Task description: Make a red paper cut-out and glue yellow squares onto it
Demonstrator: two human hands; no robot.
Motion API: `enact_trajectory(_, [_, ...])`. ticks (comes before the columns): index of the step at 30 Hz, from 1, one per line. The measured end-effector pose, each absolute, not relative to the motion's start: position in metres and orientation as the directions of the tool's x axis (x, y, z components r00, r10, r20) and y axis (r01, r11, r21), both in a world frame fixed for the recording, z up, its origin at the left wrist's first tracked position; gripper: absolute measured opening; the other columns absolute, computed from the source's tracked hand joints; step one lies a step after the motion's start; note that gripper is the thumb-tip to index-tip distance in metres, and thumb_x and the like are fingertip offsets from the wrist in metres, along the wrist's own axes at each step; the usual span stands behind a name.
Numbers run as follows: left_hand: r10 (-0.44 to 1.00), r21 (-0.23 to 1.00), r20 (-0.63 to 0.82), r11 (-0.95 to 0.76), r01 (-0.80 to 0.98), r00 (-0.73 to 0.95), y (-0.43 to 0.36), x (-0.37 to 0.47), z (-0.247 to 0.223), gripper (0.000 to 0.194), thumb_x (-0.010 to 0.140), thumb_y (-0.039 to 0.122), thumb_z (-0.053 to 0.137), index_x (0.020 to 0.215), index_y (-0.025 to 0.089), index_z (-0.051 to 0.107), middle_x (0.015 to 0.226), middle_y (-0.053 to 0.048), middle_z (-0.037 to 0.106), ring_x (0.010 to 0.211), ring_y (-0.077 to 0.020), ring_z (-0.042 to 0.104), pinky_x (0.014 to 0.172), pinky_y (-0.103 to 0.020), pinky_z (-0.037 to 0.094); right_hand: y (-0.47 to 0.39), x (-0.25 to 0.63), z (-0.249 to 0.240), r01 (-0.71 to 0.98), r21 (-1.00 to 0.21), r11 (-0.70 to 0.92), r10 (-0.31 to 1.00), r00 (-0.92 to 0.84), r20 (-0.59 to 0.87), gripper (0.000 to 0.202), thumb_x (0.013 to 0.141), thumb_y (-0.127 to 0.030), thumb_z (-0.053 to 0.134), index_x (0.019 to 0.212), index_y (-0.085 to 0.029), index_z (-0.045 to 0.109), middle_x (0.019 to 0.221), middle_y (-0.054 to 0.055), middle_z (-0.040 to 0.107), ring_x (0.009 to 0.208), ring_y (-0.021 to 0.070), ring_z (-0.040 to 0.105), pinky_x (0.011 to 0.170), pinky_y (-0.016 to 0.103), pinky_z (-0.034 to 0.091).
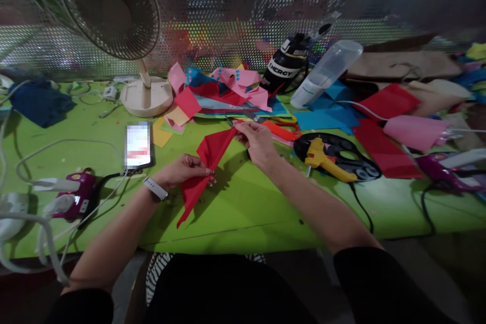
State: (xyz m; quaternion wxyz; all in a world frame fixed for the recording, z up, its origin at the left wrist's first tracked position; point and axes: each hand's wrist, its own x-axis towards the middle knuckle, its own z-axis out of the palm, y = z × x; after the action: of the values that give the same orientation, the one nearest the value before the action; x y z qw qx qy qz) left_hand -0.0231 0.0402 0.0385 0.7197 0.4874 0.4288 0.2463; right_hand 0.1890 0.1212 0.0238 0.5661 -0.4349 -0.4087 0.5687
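Observation:
A red sheet (214, 148), folded and creased, hangs in the air between my two hands above the green table (250, 212). My left hand (186, 171) pinches it near its middle, and the lower part tapers to a point below that hand. At the sheet's upper right tip, my right hand (255, 143) holds it between thumb and fingers. Just beyond my right hand are scissors with orange handles (281, 130). Farther right, a yellow glue gun (329, 162) rests on a black tray (366, 166).
Left of my hands lies a phone (138, 145); a fan (146, 96) stands behind it. Purple power strips (80, 193) with cables sit at both sides. Coloured sheets (243, 86), a black bottle (283, 68) and a clear bottle (327, 73) are at the back.

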Motion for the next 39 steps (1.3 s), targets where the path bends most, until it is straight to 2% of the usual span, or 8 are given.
enact_trajectory(6, [0.826, 0.913, -0.378, 0.408, 0.019, 0.419, 0.042, -0.021, 0.037, 0.019, 0.07, 0.034, 0.079, 0.073, 0.016, 0.074, 0.08, -0.008, 0.076, 0.071, -0.0159, 0.07, 0.073, -0.03, 0.055, 0.118, 0.188, 0.023, -0.157, -0.98, -0.12, 0.986, -0.13, -0.1, 0.029, 0.068, -0.046, 0.073, 0.075, -0.021, 0.062, 0.067, -0.003, 0.061, 0.053, 0.0075, 0.054, 0.05, 0.02, 0.042])
enact_trajectory(10, [0.915, 0.898, -0.374, 0.397, -0.188, 0.149, 0.048, -0.02, 0.032, 0.022, 0.066, 0.032, 0.083, 0.073, 0.014, 0.074, 0.074, -0.006, 0.074, 0.064, -0.0114, 0.066, 0.065, -0.022, 0.052, 0.106, 0.185, 0.023, 0.095, -0.971, 0.217, 0.966, -0.162, 0.2, 0.024, 0.077, -0.034, 0.066, 0.098, -0.022, 0.063, 0.086, 0.001, 0.064, 0.069, 0.0117, 0.059, 0.06, 0.025, 0.049])
enact_trajectory(15, [0.901, 0.86, -0.431, 0.394, -0.325, -0.048, 0.051, -0.02, 0.034, 0.016, 0.068, 0.025, 0.082, 0.071, 0.013, 0.072, 0.068, -0.003, 0.071, 0.06, -0.0091, 0.063, 0.06, -0.02, 0.05, 0.082, 0.18, 0.025, 0.25, -0.514, 0.821, 0.514, -0.716, 0.473, 0.031, 0.086, -0.016, 0.057, 0.115, -0.025, 0.064, 0.115, 0.007, 0.062, 0.104, 0.0193, 0.058, 0.082, 0.035, 0.052])
enact_trajectory(21, [0.907, 0.834, -0.421, 0.392, -0.388, 0.012, 0.046, -0.016, 0.035, 0.024, 0.065, 0.027, 0.084, 0.078, 0.012, 0.072, 0.076, -0.006, 0.073, 0.069, -0.0135, 0.067, 0.066, -0.025, 0.054, 0.071, 0.182, 0.017, 0.208, -0.021, 0.978, 0.192, -0.852, 0.486, 0.03, 0.094, -0.013, 0.048, 0.118, -0.02, 0.065, 0.12, 0.01, 0.064, 0.109, 0.0213, 0.056, 0.086, 0.038, 0.05])
enact_trajectory(30, [0.911, 0.839, -0.392, 0.411, -0.355, 0.128, 0.042, -0.01, 0.033, 0.024, 0.072, 0.029, 0.077, 0.088, 0.012, 0.07, 0.086, -0.008, 0.074, 0.077, -0.0154, 0.069, 0.077, -0.029, 0.055, 0.061, 0.209, 0.008, 0.206, -0.106, 0.973, 0.232, -0.843, 0.486, 0.033, 0.097, -0.016, 0.043, 0.119, -0.026, 0.065, 0.121, 0.007, 0.068, 0.11, 0.0184, 0.061, 0.089, 0.037, 0.053])
enact_trajectory(33, [0.956, 0.932, -0.294, 0.29, -0.218, 0.01, 0.046, -0.012, 0.027, 0.031, 0.076, 0.029, 0.073, 0.102, 0.013, 0.066, 0.094, -0.008, 0.073, 0.084, -0.017, 0.069, 0.086, -0.033, 0.054, 0.059, 0.216, 0.002, 0.212, -0.155, 0.965, 0.26, -0.853, 0.452, 0.034, 0.095, -0.016, 0.044, 0.119, -0.024, 0.066, 0.122, 0.008, 0.068, 0.108, 0.0196, 0.064, 0.087, 0.037, 0.054])
enact_trajectory(36, [0.991, 0.982, -0.045, 0.068, 0.178, -0.129, 0.047, -0.014, 0.025, 0.052, 0.08, 0.024, 0.066, 0.129, 0.014, 0.052, 0.12, -0.013, 0.065, 0.11, -0.0229, 0.062, 0.096, -0.04, 0.05, 0.057, 0.223, -0.004, 0.222, -0.186, 0.957, 0.283, -0.858, 0.429, 0.033, 0.095, -0.017, 0.044, 0.117, -0.023, 0.068, 0.122, 0.008, 0.068, 0.104, 0.0201, 0.067, 0.083, 0.036, 0.056])
enact_trajectory(39, [0.956, 0.731, 0.292, -0.194, 0.655, -0.042, 0.04, -0.014, 0.031, 0.038, 0.083, 0.015, 0.059, 0.121, 0.012, 0.058, 0.131, -0.016, 0.056, 0.125, -0.0264, 0.051, 0.103, -0.044, 0.043, 0.055, 0.227, -0.007, 0.253, -0.204, 0.946, 0.32, -0.84, 0.438, 0.031, 0.095, -0.019, 0.045, 0.115, -0.022, 0.069, 0.121, 0.007, 0.068, 0.102, 0.0187, 0.069, 0.084, 0.034, 0.057])
